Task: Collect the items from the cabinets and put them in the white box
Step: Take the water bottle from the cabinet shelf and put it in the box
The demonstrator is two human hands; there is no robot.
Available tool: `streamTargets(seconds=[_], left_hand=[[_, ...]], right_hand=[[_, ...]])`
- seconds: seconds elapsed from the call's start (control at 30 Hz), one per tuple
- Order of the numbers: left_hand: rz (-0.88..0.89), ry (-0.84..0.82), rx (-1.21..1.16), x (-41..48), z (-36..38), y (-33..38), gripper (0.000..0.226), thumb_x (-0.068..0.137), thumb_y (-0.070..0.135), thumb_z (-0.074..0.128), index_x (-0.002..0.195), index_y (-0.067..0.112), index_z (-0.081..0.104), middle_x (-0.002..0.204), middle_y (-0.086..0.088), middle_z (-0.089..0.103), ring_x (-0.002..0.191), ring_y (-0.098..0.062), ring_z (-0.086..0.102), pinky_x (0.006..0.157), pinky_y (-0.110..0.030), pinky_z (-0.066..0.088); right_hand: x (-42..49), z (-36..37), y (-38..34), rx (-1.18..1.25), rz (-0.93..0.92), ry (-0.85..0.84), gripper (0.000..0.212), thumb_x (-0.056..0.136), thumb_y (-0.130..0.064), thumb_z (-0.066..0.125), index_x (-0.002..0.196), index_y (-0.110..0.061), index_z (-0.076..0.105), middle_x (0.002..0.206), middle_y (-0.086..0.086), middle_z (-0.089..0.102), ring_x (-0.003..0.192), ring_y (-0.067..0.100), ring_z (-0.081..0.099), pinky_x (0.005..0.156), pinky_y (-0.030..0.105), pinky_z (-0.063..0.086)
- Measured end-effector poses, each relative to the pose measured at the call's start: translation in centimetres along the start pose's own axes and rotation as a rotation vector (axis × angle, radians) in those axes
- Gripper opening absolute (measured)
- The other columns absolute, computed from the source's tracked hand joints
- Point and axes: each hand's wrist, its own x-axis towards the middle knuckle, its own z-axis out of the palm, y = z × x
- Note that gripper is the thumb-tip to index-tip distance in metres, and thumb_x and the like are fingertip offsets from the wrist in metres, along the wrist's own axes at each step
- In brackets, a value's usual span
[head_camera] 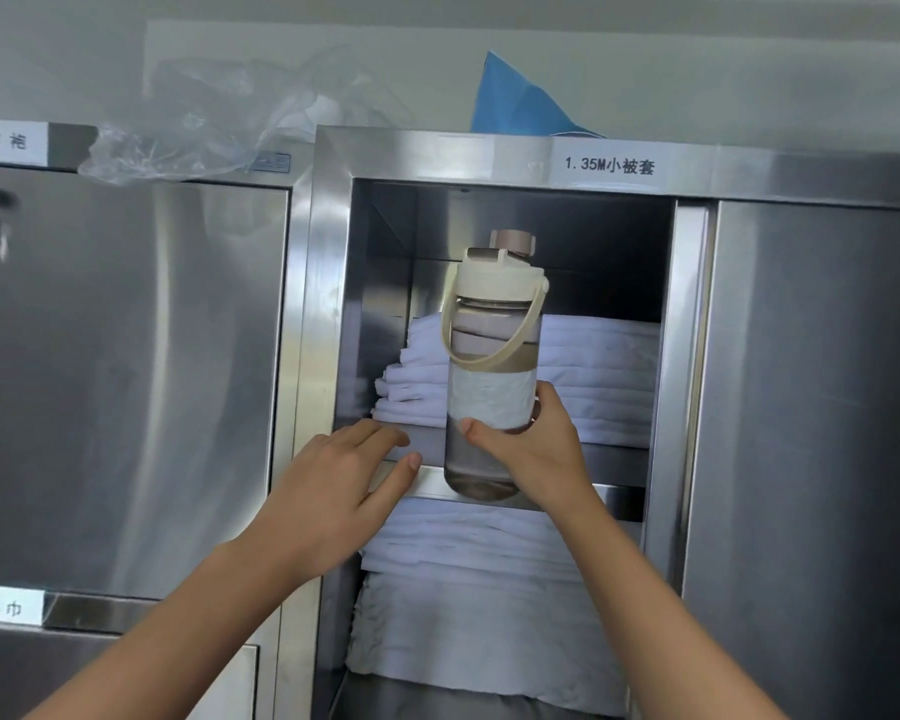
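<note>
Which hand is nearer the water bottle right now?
Right. The right hand grips the water bottle low down; the left hand lies open at the shelf edge just left of it, not touching.

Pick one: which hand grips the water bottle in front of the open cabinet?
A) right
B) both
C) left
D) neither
A: the right hand wraps the lower part of the water bottle, while the left hand lies open by the shelf edge and does not touch the bottle.

Upper centre, the strip label [610, 165] on the open cabinet [328, 304] reads "1.35M小被套"; the upper left label [5, 141] reads "浴袍", the lower left label [2, 608] "面巾"
</note>
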Motion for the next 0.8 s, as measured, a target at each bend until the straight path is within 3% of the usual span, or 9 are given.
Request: streamTargets(seconds=[0.1,0.33,0.5,0.6,0.8], left_hand=[[-0.008,-0.004,-0.024,-1.4,0.3,0.5,0.045,0.098,0.053,0.030,0.114,0.027,0.063,0.105,0.015,0.060,0.089,-0.008,0.057,0.082,-0.032,0.045],[-0.075,-0.057,-0.083,-8.2,3.3,2.4,0.050,0.098,0.058,0.025,0.119,0.031,0.061,0.118,0.018,0.061,0.102,-0.006,0.059,0.086,-0.030,0.047],[-0.164,-0.169,-0.118,-15.0,6.6,4.0,0.044,0.099,0.055,0.029,0.120,0.031,0.059,0.116,0.015,0.061,0.097,-0.013,0.060,0.085,-0.037,0.049],[-0.225,-0.224,-0.130,-19.2,8.2,4.5,0.037,0.100,0.051,0.033,0.115,0.030,0.059,0.109,0.018,0.060,0.090,-0.011,0.059,0.082,-0.037,0.049],[-0.408,-0.334,-0.109,-26.7,9.3,5.5,0.040,0.100,0.058,0.027,0.116,0.037,0.056,0.113,0.017,0.063,0.095,-0.003,0.057,0.082,-0.026,0.045]], right_hand=[[-3.2,-1.0,0.6,-0.047,0.010,0.012,0.072,0.044,-0.060,0.087,0.106,-0.037,0.057,0.100,-0.019,0.072,0.091,-0.003,0.068,0.076,0.026,0.058],[-14.2,-1.6,8.2,-0.055,0.207,-0.037,0.074,0.046,-0.055,0.092,0.112,-0.045,0.058,0.105,-0.023,0.073,0.095,0.000,0.070,0.083,0.035,0.062],[-22.4,-2.1,12.4,-0.017,0.323,-0.063,0.073,0.045,-0.051,0.092,0.109,-0.039,0.059,0.102,-0.029,0.071,0.091,-0.006,0.069,0.069,0.016,0.056],[-27.2,-2.1,14.5,-0.002,0.394,-0.087,0.080,0.043,-0.052,0.093,0.114,-0.038,0.060,0.105,-0.027,0.071,0.094,-0.005,0.069,0.073,0.017,0.058],[-33.8,-0.8,16.5,-0.034,0.477,-0.235,0.079,0.044,-0.057,0.093,0.106,-0.071,0.045,0.107,-0.048,0.059,0.099,-0.023,0.056,0.062,0.003,0.050]])
